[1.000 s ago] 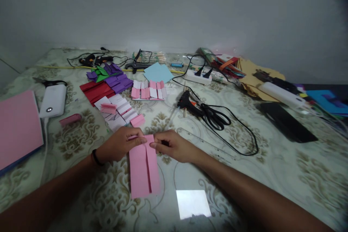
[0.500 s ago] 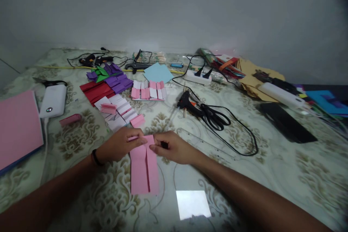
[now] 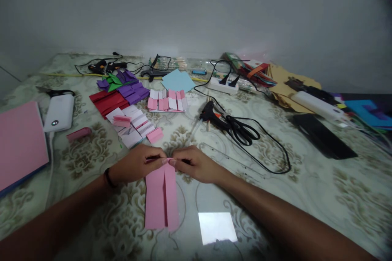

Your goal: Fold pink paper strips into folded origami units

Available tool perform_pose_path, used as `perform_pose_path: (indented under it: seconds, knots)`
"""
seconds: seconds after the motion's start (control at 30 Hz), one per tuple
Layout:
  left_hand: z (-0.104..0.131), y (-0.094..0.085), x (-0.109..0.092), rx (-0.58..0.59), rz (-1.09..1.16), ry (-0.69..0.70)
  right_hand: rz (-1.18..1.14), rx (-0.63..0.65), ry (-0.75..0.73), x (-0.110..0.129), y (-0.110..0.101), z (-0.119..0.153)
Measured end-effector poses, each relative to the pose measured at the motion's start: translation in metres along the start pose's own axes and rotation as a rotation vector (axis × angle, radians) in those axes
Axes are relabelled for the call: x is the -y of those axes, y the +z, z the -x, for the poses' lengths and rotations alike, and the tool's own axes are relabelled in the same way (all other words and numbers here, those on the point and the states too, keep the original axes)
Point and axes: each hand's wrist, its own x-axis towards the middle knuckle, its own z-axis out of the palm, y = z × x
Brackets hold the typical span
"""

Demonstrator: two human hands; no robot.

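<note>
A sheet of pink paper [image 3: 155, 200] with a lengthwise folded flap lies in front of me, its far edge pinched up between both hands. My left hand [image 3: 137, 164] grips the far left edge, thumb on top. Thumb and fingers of my right hand [image 3: 196, 164] close on the far right corner, and the two thumbs almost meet. Just beyond the hands are several folded white and pink paper pieces [image 3: 134, 124], with a small pink folded piece [image 3: 154, 135] nearest my left hand.
A black glue gun [image 3: 211, 114] with a coiled cord lies right of centre beyond a clear ruler [image 3: 229, 159]. Pink sheets [image 3: 21, 142] and a white power bank [image 3: 59, 112] are at left. A black phone [image 3: 323, 136] and a white power strip [image 3: 223, 85] lie to the right.
The paper's far edge has been bent over under both thumbs, and its near end has slid towards me. The right hand has moved slightly closer to the left.
</note>
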Motion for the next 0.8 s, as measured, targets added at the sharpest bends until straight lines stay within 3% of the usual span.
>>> perform_pose_path:
  seconds: [0.3,0.57,0.8]
  knots:
    - [-0.0001,0.0003,0.0018,0.011,-0.004,0.034,0.033,-0.019,-0.014,-0.002,0.002,0.0]
    - [-0.0002,-0.0016,0.0004,-0.01,0.0,-0.02,0.037,-0.013,-0.028,-0.0025,0.0018,-0.0002]
    - [0.0022,-0.0044,0.0033,-0.121,0.119,-0.041,0.038,-0.013,-0.03,-0.0056,0.0021,0.0002]
